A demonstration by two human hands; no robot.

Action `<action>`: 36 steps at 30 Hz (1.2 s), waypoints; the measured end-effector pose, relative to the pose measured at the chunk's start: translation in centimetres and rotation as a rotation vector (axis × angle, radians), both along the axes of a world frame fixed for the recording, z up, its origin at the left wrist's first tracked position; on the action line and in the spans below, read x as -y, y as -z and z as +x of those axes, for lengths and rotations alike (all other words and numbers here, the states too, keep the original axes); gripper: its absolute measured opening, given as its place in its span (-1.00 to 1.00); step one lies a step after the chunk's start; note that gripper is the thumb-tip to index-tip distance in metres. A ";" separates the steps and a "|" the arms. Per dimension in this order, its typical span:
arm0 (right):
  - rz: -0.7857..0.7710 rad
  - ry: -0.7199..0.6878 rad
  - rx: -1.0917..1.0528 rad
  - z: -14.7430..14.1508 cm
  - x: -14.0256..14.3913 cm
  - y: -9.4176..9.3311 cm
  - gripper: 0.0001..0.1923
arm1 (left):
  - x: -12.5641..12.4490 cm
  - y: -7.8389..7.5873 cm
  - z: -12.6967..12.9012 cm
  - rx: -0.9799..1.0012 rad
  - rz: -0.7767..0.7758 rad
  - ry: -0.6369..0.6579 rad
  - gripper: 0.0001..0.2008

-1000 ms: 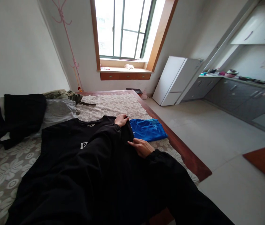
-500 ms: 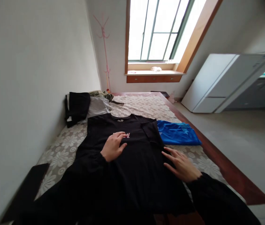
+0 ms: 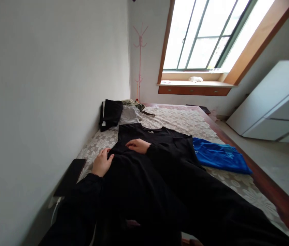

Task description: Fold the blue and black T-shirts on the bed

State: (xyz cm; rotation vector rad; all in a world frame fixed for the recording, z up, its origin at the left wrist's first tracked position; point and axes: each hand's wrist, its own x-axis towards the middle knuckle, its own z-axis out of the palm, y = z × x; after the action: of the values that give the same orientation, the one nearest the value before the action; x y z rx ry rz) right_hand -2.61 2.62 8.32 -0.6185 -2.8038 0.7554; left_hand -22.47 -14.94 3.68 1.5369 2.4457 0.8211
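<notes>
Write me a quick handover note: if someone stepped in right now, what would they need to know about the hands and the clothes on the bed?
Left hand: open, flat on the left edge of the black T-shirt, no grip on it.
Right hand: open, palm down on the shirt's chest, arm crossing over the shirt.
The shirt lies face up on the floral bedspread, collar toward the window. The right sleeve looks folded in; the left side is not yet folded.
A folded blue garment lies beside it on the right.
More clothes, black and grey, are piled by the wall, unfolded.
</notes>
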 end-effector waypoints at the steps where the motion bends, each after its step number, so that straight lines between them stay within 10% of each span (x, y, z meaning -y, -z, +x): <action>1: 0.045 0.058 -0.002 -2.4 -0.9 0.1 -0.69 | -0.4 -0.1 -0.1 0.008 -0.015 -0.013 -0.70; 10: 0.149 0.377 -0.010 -11.0 -7.6 0.6 -0.62 | -2.3 -0.5 -1.1 -0.059 -0.169 -0.022 -0.90; 19: 0.159 0.502 0.018 -15.3 -8.4 3.7 -0.67 | -1.7 -0.2 -0.3 -0.089 -0.255 -0.001 -0.75; 26: 0.180 0.471 0.012 -14.9 -7.1 2.6 -0.47 | 0.8 -0.5 0.0 0.564 0.016 0.085 -0.56; 29: 0.182 0.362 -0.069 -9.6 -3.1 0.5 -0.25 | 2.1 -1.3 -0.1 0.711 0.045 0.035 -0.28; 33: 0.050 0.219 -0.303 7.4 8.6 -0.8 -0.63 | 5.1 -1.5 -0.4 0.937 -0.084 0.005 0.00; 36: 0.046 0.832 -0.490 23.0 20.2 1.8 -0.74 | 8.2 -1.1 -0.4 1.004 -0.159 -0.017 -0.03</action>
State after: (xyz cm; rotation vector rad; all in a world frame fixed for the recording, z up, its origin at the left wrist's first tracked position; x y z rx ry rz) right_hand 20.40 -17.57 6.48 -1.2588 -1.8571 0.5510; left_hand -22.87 -23.09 4.83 0.7373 1.7054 1.0266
